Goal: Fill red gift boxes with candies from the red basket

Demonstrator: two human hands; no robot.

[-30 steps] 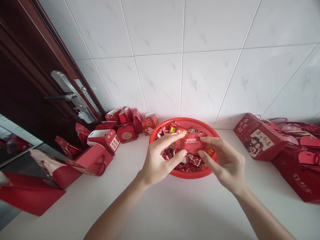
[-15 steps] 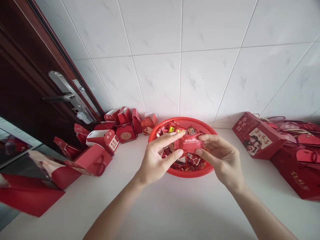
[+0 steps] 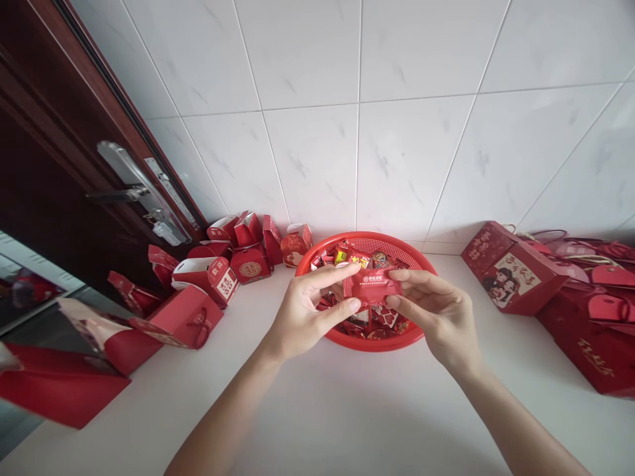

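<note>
A red wrapped candy (image 3: pixel 372 287) with white print is held up flat, its printed face toward me. My left hand (image 3: pixel 307 314) pinches its left end between thumb and fingers. The right end is gripped the same way by my right hand (image 3: pixel 441 317). Behind and below the candy stands a red plastic basket (image 3: pixel 377 344) with perforated sides. Several wrapped sweets in red, yellow and white lie in it, partly hidden by my hands.
Several red gift boxes (image 3: pixel 251 263) stand to the left on the white tabletop (image 3: pixel 317 416), some with open tops. On the right are a printed red box (image 3: pixel 516 271) and red bags (image 3: pixel 585 340). Behind rises a tiled wall (image 3: pixel 307 158); a dark door (image 3: pixel 64 132) is at the left.
Both hands and the candy have shifted very slightly left. The grip stays the same, and the basket and boxes have not moved.
</note>
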